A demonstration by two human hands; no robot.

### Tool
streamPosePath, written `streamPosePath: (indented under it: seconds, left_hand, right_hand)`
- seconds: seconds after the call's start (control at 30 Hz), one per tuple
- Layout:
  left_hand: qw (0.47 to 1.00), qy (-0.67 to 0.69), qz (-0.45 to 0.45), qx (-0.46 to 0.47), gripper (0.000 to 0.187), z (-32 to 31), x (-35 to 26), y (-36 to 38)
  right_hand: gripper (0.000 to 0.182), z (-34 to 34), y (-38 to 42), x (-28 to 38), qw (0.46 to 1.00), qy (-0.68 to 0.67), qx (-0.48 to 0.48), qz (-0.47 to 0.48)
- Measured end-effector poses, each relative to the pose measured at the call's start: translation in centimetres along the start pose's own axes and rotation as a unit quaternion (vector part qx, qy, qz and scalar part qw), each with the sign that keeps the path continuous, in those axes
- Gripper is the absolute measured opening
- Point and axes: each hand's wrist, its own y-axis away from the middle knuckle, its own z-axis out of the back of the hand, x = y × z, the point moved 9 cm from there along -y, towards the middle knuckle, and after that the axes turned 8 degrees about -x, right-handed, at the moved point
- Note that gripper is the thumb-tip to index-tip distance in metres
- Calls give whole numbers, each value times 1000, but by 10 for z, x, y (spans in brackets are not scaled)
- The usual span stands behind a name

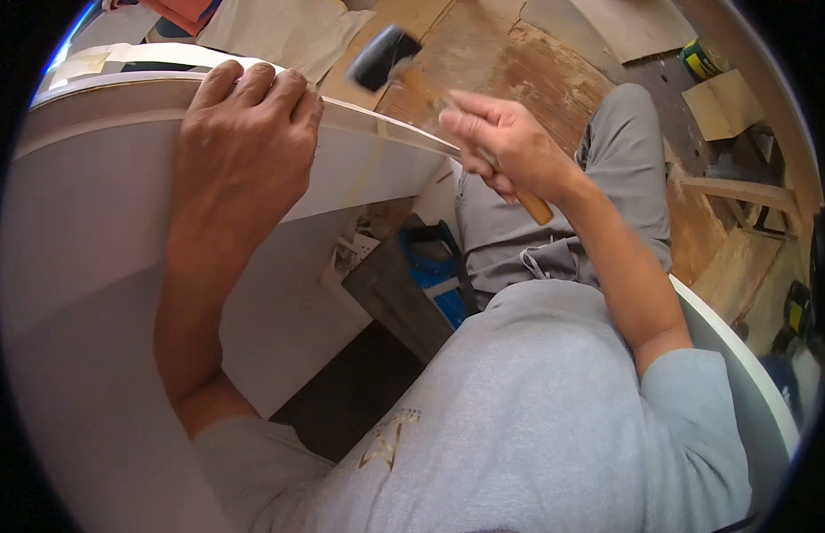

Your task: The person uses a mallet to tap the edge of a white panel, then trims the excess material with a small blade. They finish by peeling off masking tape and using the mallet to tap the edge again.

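My left hand (243, 133) is wrapped over the top edge of a white panel (92, 169), its fingers bent across the rim and the back of the hand facing me. A pale strip (132, 55) runs along that edge and passes by the fingers. In my right hand (510, 147) is a hammer (386, 58) with a dark head and a wooden handle. It is raised above the panel's edge, head pointing up and left, apart from the panel and slightly blurred. The handle's end sticks out below my fist.
A blue and black tool (439, 271) lies by my leg, beside a dark grey board (390, 284). Wood-coloured boards (554, 75) cover the floor ahead. At the right are a can (701, 60) and wooden pieces (723, 105). A white curved edge (732, 355) passes close to my right arm.
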Motion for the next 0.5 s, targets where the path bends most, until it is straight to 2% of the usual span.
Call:
streamPosePath:
  seconds: [0.03,0.07,0.1,0.17,0.3,0.37,0.4,0.47,0.5]
  left_hand:
    - [1000,0,0,4,23,-3,-2,0]
    - [1000,2,2,5,23,-5,-5,1]
    - [1000,12,-6,22,22,-12,-9,1]
    - [999,22,-17,39,22,-24,-15,3]
    - [997,18,-52,55,20,-52,-33,0]
    - [996,16,-57,73,20,-63,-41,3]
    - [995,12,-57,83,21,-68,-43,4]
    - [994,6,-63,92,21,-69,-44,3]
    - [989,16,-56,138,29,-73,-42,4]
  right_hand:
    - [54,4,-2,0,999,-47,-18,3]
    - [46,2,1,4,998,-40,-49,12]
    - [46,3,1,1,998,-40,-48,11]
    - [44,-7,1,-11,998,55,23,-12]
    - [47,6,-1,-3,997,75,6,24]
    - [48,8,-8,-11,999,-29,-24,9]
    - [48,8,-7,-13,999,-32,-22,7]
    - [39,0,-1,-23,998,50,25,-35]
    - [39,3,-2,-22,998,47,21,-33]
